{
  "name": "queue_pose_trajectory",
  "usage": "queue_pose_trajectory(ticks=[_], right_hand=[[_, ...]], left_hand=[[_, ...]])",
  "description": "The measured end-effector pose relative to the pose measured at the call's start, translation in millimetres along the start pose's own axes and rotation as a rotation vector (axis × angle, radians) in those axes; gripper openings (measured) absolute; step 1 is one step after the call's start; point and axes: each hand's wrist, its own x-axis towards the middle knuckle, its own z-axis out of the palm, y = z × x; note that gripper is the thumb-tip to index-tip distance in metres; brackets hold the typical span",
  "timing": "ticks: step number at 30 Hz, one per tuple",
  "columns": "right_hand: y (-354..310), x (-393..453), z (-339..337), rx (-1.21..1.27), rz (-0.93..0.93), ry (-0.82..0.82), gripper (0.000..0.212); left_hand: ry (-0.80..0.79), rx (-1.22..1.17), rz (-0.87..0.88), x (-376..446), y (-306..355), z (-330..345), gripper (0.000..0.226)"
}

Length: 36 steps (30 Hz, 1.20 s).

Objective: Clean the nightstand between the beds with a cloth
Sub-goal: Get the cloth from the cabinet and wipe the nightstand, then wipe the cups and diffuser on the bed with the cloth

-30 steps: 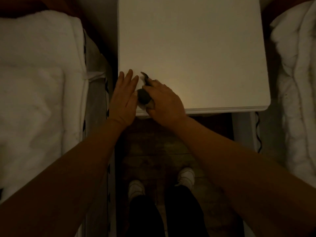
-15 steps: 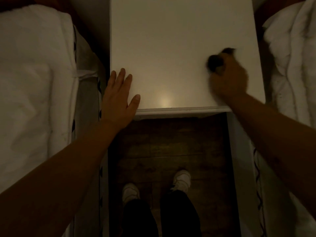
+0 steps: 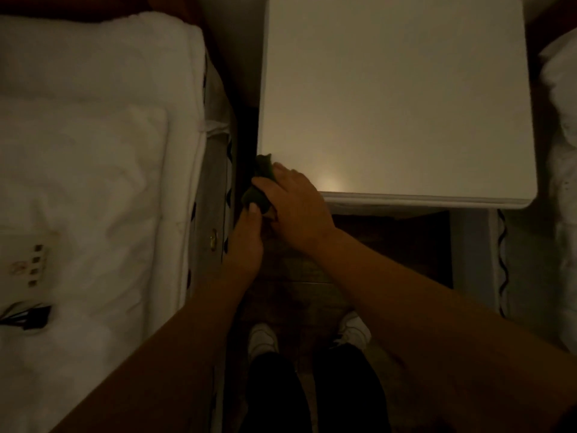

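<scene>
The white nightstand fills the upper middle of the view, its top bare and faintly lit near the front edge. A dark bunched cloth sits at the top's front left corner and hangs over the edge. My right hand grips the cloth there, fingers curled round it. My left hand is just below that corner, off the top, its thumb touching the cloth's lower end; its fingers are hidden.
A bed with white bedding lies close on the left, with a dark cable on it. Another white bed lies at the right. Wooden floor and my white shoes are below the nightstand's front edge.
My right hand has swept the cloth from the right side of the top back to the front left corner. My left hand has come off the top and now meets the cloth below the corner.
</scene>
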Motion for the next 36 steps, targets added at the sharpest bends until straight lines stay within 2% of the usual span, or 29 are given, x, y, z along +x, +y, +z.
queue_pose_trajectory(ticks=[3, 5, 8, 10, 13, 16, 19, 22, 24, 27, 30, 32, 34, 36], right_hand=[[-15, -20, 10, -0.007, 0.032, -0.037, 0.07], [-27, -35, 17, 0.094, 0.11, -0.102, 0.086], [-38, -54, 15, 0.251, 0.162, -0.226, 0.101], [-42, -55, 2, 0.275, 0.218, -0.3, 0.098], [-50, -43, -18, 0.178, 0.235, -0.445, 0.092], [-75, -20, -37, 0.181, 0.15, -0.441, 0.066], [-112, -3, -47, 0.424, 0.181, -0.502, 0.055], [-148, 5, -41, 0.705, 0.285, -0.53, 0.06], [-170, 6, -27, 0.861, 0.337, -0.516, 0.065], [-205, 5, 0, 1.116, 0.417, -0.588, 0.043], [-234, 7, 20, 1.146, 0.422, -0.697, 0.03], [-250, 5, 34, 1.124, 0.4, -0.834, 0.027], [-261, 1, 46, 1.14, 0.407, -0.907, 0.029], [-272, -10, 58, 1.176, 0.46, -0.946, 0.042]], left_hand=[[0.028, -0.171, 0.013, -23, 9, 6, 0.069], [0.028, -0.176, 0.011, -35, 12, 2, 0.068], [0.021, -0.144, 0.015, -48, 11, -18, 0.042], [-0.012, -0.145, 0.009, -57, 9, -33, 0.034], [-0.026, -0.046, 0.008, -72, 7, -61, 0.033], [-0.061, -0.121, 0.012, -91, 12, -89, 0.029], [-0.078, -0.269, 0.041, -113, 16, -115, 0.031], [0.061, -0.515, 0.082, -132, 17, -138, 0.027], [0.19, -0.558, 0.121, -142, 18, -151, 0.025], [0.354, -0.551, 0.165, -157, 12, -169, 0.024], [0.5, -0.609, 0.179, -175, -1, -185, 0.022], [0.602, -0.595, 0.17, -192, -12, -196, 0.025], [0.669, -0.568, 0.144, -209, -24, -204, 0.029], [0.761, -0.542, 0.103, -234, -38, -209, 0.032]])
